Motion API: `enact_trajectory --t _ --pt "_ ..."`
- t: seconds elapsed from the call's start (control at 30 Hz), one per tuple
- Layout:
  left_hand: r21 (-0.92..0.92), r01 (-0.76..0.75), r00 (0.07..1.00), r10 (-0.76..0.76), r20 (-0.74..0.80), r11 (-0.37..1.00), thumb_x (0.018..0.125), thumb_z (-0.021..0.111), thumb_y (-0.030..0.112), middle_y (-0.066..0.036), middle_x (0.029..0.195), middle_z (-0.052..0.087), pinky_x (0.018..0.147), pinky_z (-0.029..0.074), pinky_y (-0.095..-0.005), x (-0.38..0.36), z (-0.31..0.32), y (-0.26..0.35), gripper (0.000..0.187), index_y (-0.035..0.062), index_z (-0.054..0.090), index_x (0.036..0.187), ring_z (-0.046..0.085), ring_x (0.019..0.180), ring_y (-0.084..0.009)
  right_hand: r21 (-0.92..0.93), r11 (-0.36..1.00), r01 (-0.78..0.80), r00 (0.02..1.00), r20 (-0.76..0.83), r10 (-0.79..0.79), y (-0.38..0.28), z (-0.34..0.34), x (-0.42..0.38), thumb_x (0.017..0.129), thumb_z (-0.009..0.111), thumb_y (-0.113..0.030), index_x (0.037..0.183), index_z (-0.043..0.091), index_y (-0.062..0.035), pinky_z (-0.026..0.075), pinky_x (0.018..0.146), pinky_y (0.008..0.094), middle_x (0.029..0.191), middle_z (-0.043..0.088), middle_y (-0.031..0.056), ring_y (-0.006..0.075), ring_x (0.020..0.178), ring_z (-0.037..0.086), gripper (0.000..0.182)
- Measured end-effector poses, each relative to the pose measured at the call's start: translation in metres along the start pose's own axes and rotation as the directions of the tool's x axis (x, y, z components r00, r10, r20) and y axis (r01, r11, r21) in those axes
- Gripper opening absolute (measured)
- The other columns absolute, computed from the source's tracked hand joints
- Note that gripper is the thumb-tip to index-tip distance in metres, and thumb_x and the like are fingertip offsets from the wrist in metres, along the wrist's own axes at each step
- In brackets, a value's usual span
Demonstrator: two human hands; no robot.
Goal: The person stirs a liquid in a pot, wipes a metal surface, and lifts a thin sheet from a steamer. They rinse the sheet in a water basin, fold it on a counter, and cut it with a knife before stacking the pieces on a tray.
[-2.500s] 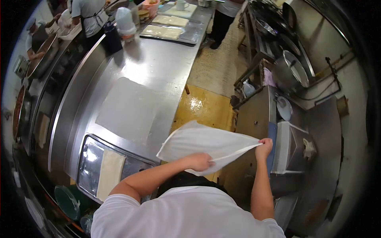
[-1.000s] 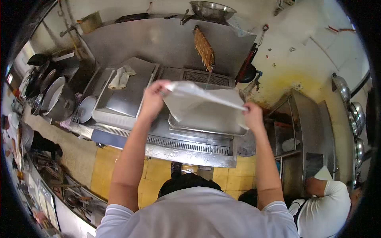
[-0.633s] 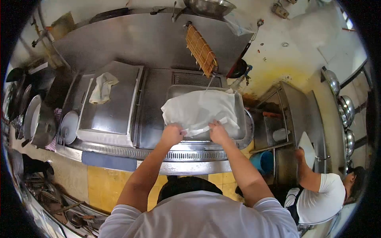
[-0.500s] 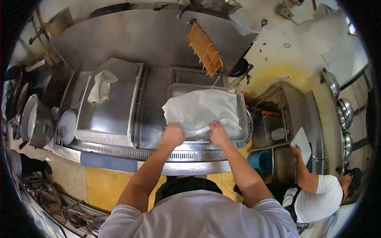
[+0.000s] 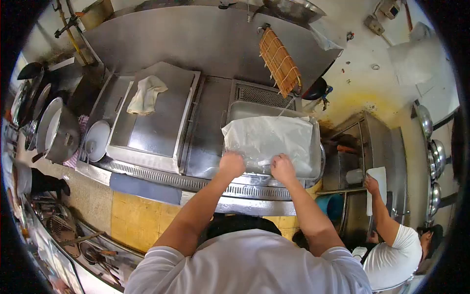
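Observation:
A white cloth (image 5: 274,134) lies spread in a rectangular metal pan (image 5: 316,147), looking wet and partly see-through. My left hand (image 5: 231,164) is closed on its near left edge. With fingers bent together, my right hand (image 5: 282,168) grips the near edge further right, where a narrow white fold shows between the hands. Above the far side of the pan hangs a rolled bamboo mat (image 5: 280,61), and a thin spout or stream comes down below it to the cloth.
Left of the pan, a crumpled cloth (image 5: 147,95) rests on a flat metal cover (image 5: 161,127). A round lid (image 5: 98,140) and a large pot (image 5: 58,132) stand further left. At right, a co-worker (image 5: 396,255) holds a white board (image 5: 377,191) by a sink.
The cloth has sunk flatter into the pan and looks wetter. My hands keep hold of its near edge. The view has shifted, and the co-worker's board has turned more upright.

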State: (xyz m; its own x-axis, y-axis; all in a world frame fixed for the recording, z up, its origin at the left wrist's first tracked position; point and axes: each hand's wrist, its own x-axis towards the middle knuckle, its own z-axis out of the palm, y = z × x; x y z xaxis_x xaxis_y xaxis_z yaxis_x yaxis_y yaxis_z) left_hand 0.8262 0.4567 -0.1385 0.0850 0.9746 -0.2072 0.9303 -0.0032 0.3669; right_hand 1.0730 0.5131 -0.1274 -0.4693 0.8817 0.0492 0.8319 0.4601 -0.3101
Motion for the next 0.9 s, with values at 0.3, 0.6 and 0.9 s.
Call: enact_trajectory --t 0.3,0.6,0.9 --pt "-0.103 0.007 1.0 -0.006 0.013 0.995 0.092 0.057 0.032 -0.021 0.098 0.074 0.086 0.055 -0.0506 0.019 0.021 -0.001 0.033 0.0057 0.075 0.098 0.071 0.094 -0.0411 0.086 0.993 -0.079 0.96 0.275 0.053 0.023 0.002 0.007 0.083 0.063 -0.012 0.09 0.073 -0.0026 0.054 0.087 0.0469 0.105 0.07 0.0216 0.0409 0.093 0.066 0.015" --pt "-0.398 -0.388 0.763 0.048 -0.644 0.831 0.084 0.06 -0.001 -0.021 0.096 0.072 0.078 0.057 -0.0403 0.007 -0.126 0.11 0.018 0.0016 0.071 0.098 0.071 0.09 -0.038 0.892 0.424 -0.155 0.967 0.224 -0.119 -0.039 -0.086 0.066 0.083 0.057 -0.002 0.105 0.069 0.0019 0.051 0.077 0.0373 0.089 0.073 0.0163 0.0212 0.083 0.064 0.026" --pt "-0.56 -0.282 0.608 -0.307 -0.732 0.779 0.077 0.057 -0.011 -0.017 0.095 0.074 0.08 0.057 -0.0355 -0.033 -0.183 0.077 0.03 0.0009 0.072 0.1 0.074 0.085 -0.0281 0.391 0.898 -0.203 0.95 0.3 0.084 0.109 -0.044 0.032 0.083 0.059 -0.007 0.109 0.069 0.0046 0.052 0.093 0.0413 0.103 0.072 0.0252 0.0351 0.109 0.068 0.031"
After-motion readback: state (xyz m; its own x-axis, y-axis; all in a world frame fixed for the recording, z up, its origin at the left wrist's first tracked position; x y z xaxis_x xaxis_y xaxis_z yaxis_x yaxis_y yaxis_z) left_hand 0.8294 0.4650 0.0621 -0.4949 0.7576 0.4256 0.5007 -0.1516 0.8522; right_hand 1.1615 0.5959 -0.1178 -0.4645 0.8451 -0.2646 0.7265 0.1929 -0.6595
